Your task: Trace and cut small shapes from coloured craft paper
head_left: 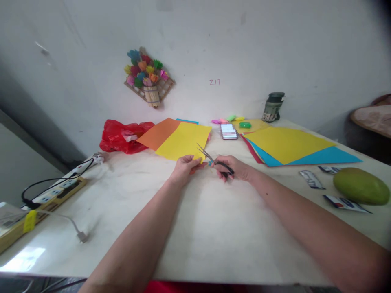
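My left hand (pixel 186 166) pinches the near edge of a yellow paper sheet (pixel 183 140) that lies on the white table (pixel 195 228). My right hand (pixel 235 167) grips a pair of scissors (pixel 214 159) by its dark handles. The blades are spread apart and point up-left onto the yellow sheet's near corner. An orange sheet (pixel 159 133) lies under the yellow one on its left, and a blue edge shows behind.
A stack of yellow, blue and red sheets (pixel 293 148) lies at right, with a phone (pixel 229 131), a dark jar (pixel 273 106), a green mango (pixel 360 186) and wrappers (pixel 311 179). A red plastic bag (pixel 124 136) and power strips (pixel 58 191) are at left.
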Demonstrator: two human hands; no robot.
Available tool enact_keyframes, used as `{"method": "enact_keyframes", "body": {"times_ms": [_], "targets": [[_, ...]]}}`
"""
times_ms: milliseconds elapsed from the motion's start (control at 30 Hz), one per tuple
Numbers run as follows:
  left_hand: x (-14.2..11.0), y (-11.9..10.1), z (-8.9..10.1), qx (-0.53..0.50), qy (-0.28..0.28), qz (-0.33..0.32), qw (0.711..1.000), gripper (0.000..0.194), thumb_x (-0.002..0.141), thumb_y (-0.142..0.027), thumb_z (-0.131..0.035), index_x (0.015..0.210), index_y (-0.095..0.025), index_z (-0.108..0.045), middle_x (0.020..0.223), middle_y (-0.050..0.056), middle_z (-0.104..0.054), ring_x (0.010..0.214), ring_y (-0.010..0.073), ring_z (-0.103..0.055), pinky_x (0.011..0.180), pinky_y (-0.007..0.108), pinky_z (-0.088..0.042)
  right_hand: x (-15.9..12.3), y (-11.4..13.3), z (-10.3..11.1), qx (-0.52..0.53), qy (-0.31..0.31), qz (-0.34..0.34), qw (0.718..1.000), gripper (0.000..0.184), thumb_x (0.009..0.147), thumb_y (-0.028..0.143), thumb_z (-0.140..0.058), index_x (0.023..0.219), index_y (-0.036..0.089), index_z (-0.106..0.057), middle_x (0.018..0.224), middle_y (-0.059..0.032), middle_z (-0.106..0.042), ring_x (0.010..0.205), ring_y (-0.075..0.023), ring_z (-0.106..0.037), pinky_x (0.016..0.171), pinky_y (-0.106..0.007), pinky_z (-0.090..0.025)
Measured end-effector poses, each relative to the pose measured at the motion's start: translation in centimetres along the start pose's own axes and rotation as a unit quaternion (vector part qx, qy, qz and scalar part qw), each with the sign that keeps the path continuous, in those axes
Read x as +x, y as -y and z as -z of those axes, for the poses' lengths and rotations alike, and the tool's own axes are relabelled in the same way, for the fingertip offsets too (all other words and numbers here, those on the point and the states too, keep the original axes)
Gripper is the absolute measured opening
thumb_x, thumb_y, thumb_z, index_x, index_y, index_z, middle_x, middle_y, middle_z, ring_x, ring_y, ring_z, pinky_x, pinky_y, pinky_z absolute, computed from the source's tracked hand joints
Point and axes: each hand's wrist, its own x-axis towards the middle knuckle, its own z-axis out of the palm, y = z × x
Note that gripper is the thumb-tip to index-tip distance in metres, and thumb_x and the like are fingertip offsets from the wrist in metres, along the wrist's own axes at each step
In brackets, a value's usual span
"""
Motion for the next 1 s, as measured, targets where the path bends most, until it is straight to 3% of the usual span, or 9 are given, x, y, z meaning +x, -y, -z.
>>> {"method": "enact_keyframes", "body": {"times_ms": [233, 433, 667, 1000], "targets": [[-0.07, -0.11, -0.21, -0.021, -0.005, -0.008, 1.0, 0.024, 0.062, -0.031, -0.067, 0.063, -0.013, -0.052, 0.072, 0.008, -0.065, 0.077, 0.021, -0.064, 0.059, 0.023, -0.045, -0.03, 0.11, 0.11, -0.016, 0.003, -0.009, 1.0, 0.036, 0.071, 0.048, -0.053, 0.077, 0.013, -0.05, 0.055, -0.0007, -0.058, 0.036, -0.0075, -0.052, 0.027, -0.015, -0.025], [-0.1, -0.13, -0.27, -0.03, -0.007, -0.009, 0.999, 0.022, 0.062, -0.03, -0.068, 0.063, -0.013, -0.053, 0.065, 0.005, -0.064, 0.074, 0.0204, -0.064, 0.06, 0.023, -0.045, -0.12, 0.25, 0.19, -0.023, 0.022, -0.016, 0.999, 0.038, 0.071, 0.049, -0.051, 0.082, 0.012, -0.051, 0.055, -0.0006, -0.058, 0.036, -0.0076, -0.051, 0.028, -0.015, -0.026], [-0.17, -0.18, -0.39, -0.048, -0.01, -0.011, 0.999, 0.025, 0.06, -0.03, -0.069, 0.058, -0.014, -0.05, 0.058, 0.003, -0.061, 0.074, 0.0205, -0.064, 0.058, 0.022, -0.044, -0.13, 0.23, 0.13, -0.037, 0.026, -0.004, 0.999, 0.035, 0.072, 0.048, -0.051, 0.073, 0.013, -0.048, 0.056, -0.0011, -0.058, 0.037, -0.0069, -0.051, 0.028, -0.015, -0.026], [-0.12, -0.14, -0.2, -0.065, 0.008, -0.015, 0.998, 0.024, 0.063, -0.029, -0.068, 0.06, -0.013, -0.049, 0.061, 0.004, -0.062, 0.078, 0.0214, -0.064, 0.056, 0.021, -0.042, -0.09, 0.14, 0.22, -0.052, 0.026, -0.003, 0.998, 0.033, 0.072, 0.047, -0.051, 0.075, 0.014, -0.049, 0.055, 0.0004, -0.058, 0.037, -0.007, -0.051, 0.029, -0.016, -0.027]]}}
